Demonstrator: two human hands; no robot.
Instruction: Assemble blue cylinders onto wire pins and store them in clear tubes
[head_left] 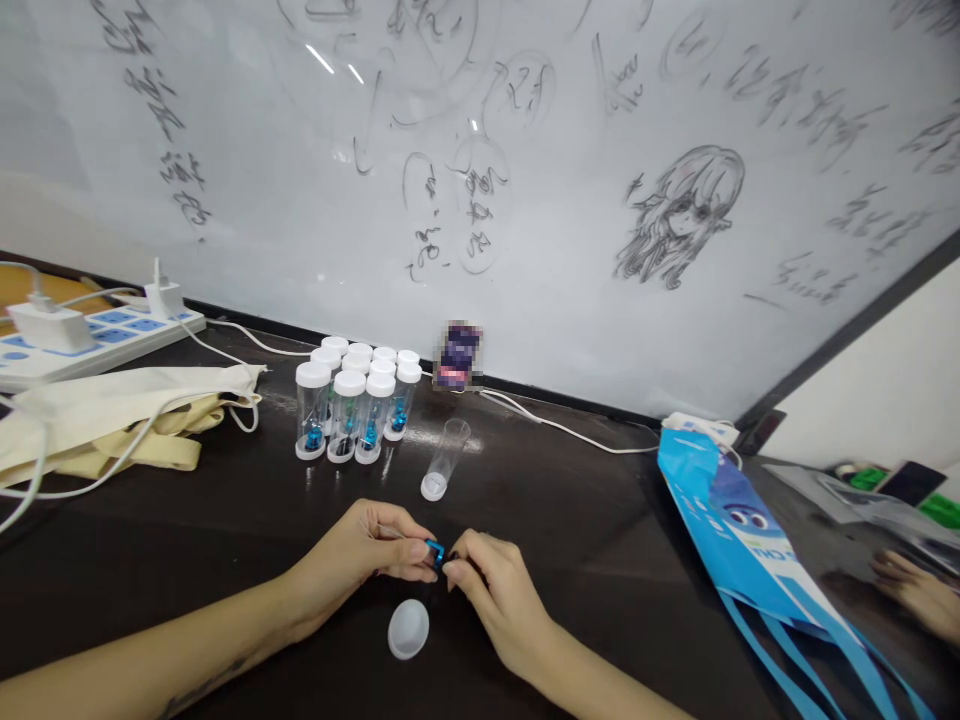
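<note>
Between the fingertips of my left hand (382,548) is a small shiny blue part (436,552), with a thin clear strip also running along these fingers. My right hand (495,590) is closed in a pinch at the other side of the blue part, on a small dark bit that my fingers mostly cover. A white round cap (409,629) lies on the table just below my hands. Beyond them, a clear tube (450,450) without a top cap stands on its white base. Several white-capped clear tubes (349,415) stand grouped farther back, with blue pieces inside some.
A phone (458,355) leans against the whiteboard (540,220). A cream cloth bag (120,405), white cables and a power strip (120,330) lie left on the dark table (247,560). To the right are a blue bag (720,520) and another person's hand (919,590).
</note>
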